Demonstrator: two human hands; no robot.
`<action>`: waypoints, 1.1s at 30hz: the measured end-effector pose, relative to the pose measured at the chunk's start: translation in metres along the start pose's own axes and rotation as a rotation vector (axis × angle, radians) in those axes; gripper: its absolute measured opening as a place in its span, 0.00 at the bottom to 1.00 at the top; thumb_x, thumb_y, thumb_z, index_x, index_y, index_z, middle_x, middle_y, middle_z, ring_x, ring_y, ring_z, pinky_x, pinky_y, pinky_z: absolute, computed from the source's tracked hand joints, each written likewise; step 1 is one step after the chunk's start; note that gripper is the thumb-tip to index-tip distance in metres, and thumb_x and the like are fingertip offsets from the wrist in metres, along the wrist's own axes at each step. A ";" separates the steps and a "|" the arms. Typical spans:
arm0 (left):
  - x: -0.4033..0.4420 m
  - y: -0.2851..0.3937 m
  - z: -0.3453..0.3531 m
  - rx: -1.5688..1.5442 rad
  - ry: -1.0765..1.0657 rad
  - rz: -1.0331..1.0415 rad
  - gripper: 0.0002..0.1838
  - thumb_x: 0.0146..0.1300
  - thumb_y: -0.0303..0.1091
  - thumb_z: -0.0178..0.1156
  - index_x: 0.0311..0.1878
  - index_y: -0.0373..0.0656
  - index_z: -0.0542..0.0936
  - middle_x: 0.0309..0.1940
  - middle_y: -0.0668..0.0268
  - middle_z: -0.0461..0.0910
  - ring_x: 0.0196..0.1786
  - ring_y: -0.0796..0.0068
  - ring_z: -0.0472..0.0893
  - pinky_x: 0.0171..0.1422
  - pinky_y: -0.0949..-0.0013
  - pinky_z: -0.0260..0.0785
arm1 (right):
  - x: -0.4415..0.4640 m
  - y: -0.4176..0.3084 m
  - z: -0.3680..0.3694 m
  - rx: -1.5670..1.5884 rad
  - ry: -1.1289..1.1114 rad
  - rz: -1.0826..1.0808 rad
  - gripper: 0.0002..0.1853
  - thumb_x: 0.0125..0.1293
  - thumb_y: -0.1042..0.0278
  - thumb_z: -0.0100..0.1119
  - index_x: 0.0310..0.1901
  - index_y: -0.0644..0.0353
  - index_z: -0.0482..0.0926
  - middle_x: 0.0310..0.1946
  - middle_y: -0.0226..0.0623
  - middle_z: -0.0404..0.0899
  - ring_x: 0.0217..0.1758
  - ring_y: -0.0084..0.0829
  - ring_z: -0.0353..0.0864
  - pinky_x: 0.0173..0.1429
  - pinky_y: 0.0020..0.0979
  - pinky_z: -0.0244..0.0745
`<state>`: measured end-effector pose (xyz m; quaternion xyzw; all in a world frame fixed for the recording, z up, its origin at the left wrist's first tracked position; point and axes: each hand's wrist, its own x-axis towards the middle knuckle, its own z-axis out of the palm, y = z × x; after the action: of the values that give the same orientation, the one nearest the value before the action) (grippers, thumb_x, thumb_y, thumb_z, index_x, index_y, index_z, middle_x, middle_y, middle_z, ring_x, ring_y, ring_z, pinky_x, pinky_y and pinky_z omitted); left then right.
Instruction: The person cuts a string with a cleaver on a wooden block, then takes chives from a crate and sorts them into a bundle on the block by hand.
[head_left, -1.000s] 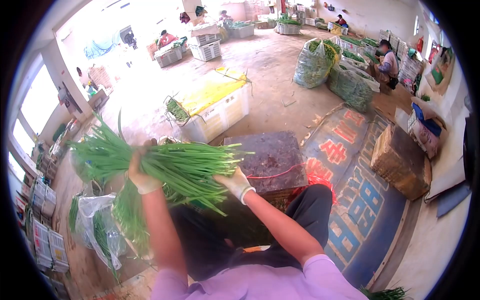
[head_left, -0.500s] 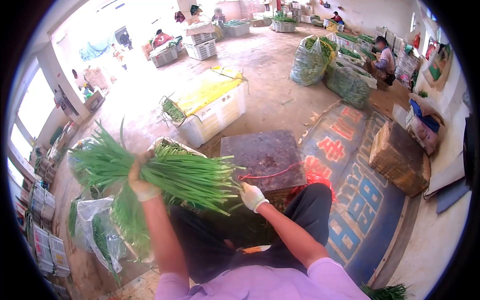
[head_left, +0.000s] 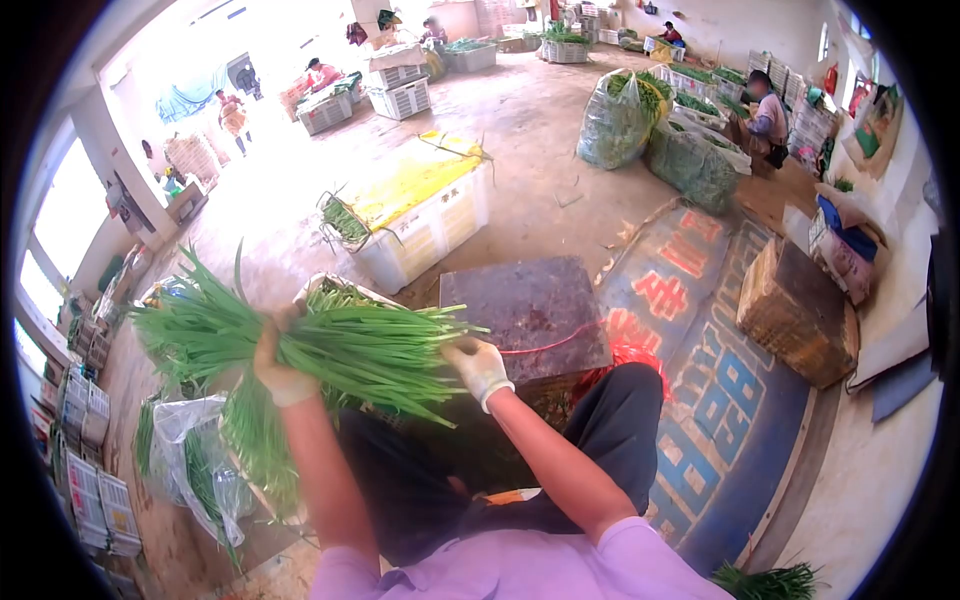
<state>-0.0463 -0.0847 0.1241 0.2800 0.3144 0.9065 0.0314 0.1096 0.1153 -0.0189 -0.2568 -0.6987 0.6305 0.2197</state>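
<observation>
My left hand (head_left: 282,362), in a pale glove with bare fingertips, is wrapped round a thick bundle of long green stalks (head_left: 365,350). The leafy ends fan out to the left and the cut ends point right. At those cut ends is my right hand (head_left: 477,366), gloved too, its fingers closed on the stalk ends at the bundle's edge. Just beyond it stands a dark wooden block (head_left: 520,300) with a thin red string (head_left: 550,346) across its top. More greens (head_left: 258,430) hang below my left forearm.
A white crate with a yellow cover (head_left: 430,215) stands ahead. Red twine (head_left: 632,358) lies by my right knee. At the left is a plastic bag of greens (head_left: 200,460), at the right a wooden box (head_left: 795,310). A co-worker (head_left: 768,120) sits far right.
My right hand first drew away from the bundle to the right, then came back to its cut ends. My left hand keeps its hold. A distant person at the left has come into clearer view.
</observation>
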 end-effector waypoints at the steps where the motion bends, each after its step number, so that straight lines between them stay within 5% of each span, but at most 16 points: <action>1: 0.001 0.000 -0.001 -0.001 0.003 0.006 0.09 0.67 0.37 0.56 0.44 0.44 0.75 0.39 0.62 0.79 0.54 0.57 0.78 0.64 0.50 0.67 | -0.002 -0.002 0.002 0.138 0.024 0.072 0.24 0.61 0.53 0.69 0.48 0.69 0.84 0.40 0.46 0.87 0.41 0.33 0.85 0.51 0.31 0.76; 2: 0.000 0.001 -0.004 -0.005 0.014 0.017 0.09 0.68 0.38 0.56 0.44 0.44 0.75 0.39 0.62 0.78 0.54 0.58 0.77 0.64 0.50 0.67 | -0.006 -0.001 -0.001 0.188 0.019 0.191 0.19 0.60 0.59 0.71 0.44 0.68 0.86 0.36 0.35 0.86 0.38 0.20 0.79 0.47 0.24 0.72; 7: -0.009 0.009 0.005 -0.008 0.048 -0.041 0.08 0.69 0.38 0.54 0.44 0.45 0.74 0.39 0.63 0.78 0.53 0.60 0.77 0.67 0.51 0.66 | -0.024 0.006 -0.011 0.511 -0.102 0.257 0.17 0.66 0.60 0.66 0.47 0.66 0.85 0.42 0.32 0.86 0.43 0.18 0.79 0.50 0.24 0.73; 9: -0.007 0.004 0.001 0.029 -0.016 0.014 0.07 0.70 0.37 0.53 0.44 0.45 0.74 0.39 0.63 0.78 0.52 0.62 0.77 0.69 0.51 0.65 | -0.030 -0.011 -0.007 0.376 -0.078 0.050 0.18 0.67 0.61 0.66 0.51 0.67 0.84 0.42 0.33 0.86 0.43 0.19 0.79 0.52 0.25 0.73; 18: -0.006 -0.001 -0.005 -0.054 -0.089 0.006 0.07 0.67 0.35 0.56 0.43 0.44 0.74 0.40 0.63 0.77 0.52 0.63 0.76 0.70 0.53 0.64 | -0.027 -0.007 0.008 0.149 -0.126 -0.123 0.19 0.63 0.63 0.70 0.51 0.67 0.84 0.42 0.39 0.88 0.47 0.24 0.82 0.56 0.27 0.74; 25: -0.007 0.000 0.000 -0.067 -0.077 -0.026 0.08 0.70 0.34 0.56 0.48 0.44 0.72 0.31 0.70 0.73 0.48 0.66 0.77 0.71 0.52 0.63 | -0.033 0.006 -0.003 0.414 -0.191 -0.008 0.15 0.64 0.64 0.69 0.47 0.66 0.86 0.40 0.36 0.88 0.44 0.21 0.82 0.54 0.25 0.74; 27: -0.006 -0.002 -0.006 -0.045 -0.168 0.012 0.07 0.71 0.35 0.55 0.47 0.45 0.72 0.31 0.70 0.72 0.47 0.67 0.76 0.68 0.53 0.64 | -0.030 0.026 -0.009 0.371 -0.159 -0.014 0.13 0.64 0.65 0.68 0.45 0.64 0.86 0.38 0.37 0.88 0.41 0.22 0.82 0.52 0.25 0.75; 29: -0.010 0.002 0.000 -0.040 -0.108 0.005 0.07 0.71 0.35 0.55 0.47 0.44 0.72 0.31 0.71 0.71 0.47 0.68 0.75 0.67 0.53 0.64 | -0.026 0.049 -0.027 -0.003 -0.172 0.096 0.13 0.62 0.64 0.68 0.43 0.63 0.87 0.36 0.41 0.87 0.39 0.26 0.85 0.50 0.28 0.77; 31: -0.010 0.005 0.000 -0.037 -0.052 0.005 0.07 0.71 0.35 0.54 0.46 0.44 0.72 0.31 0.71 0.71 0.46 0.68 0.75 0.66 0.54 0.64 | -0.022 0.063 -0.046 -0.328 0.002 -0.076 0.12 0.59 0.62 0.69 0.39 0.62 0.87 0.35 0.43 0.87 0.39 0.31 0.86 0.49 0.32 0.79; 33: -0.012 0.008 -0.003 -0.039 -0.100 0.004 0.06 0.71 0.34 0.53 0.46 0.44 0.72 0.31 0.71 0.71 0.47 0.68 0.74 0.66 0.54 0.64 | -0.012 0.060 -0.056 -0.069 0.157 -0.028 0.21 0.59 0.55 0.71 0.48 0.64 0.84 0.39 0.44 0.87 0.41 0.34 0.87 0.52 0.34 0.79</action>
<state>-0.0372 -0.0949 0.1211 0.3247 0.2940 0.8975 0.0507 0.1588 0.1552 -0.0723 -0.3030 -0.7042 0.5808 0.2738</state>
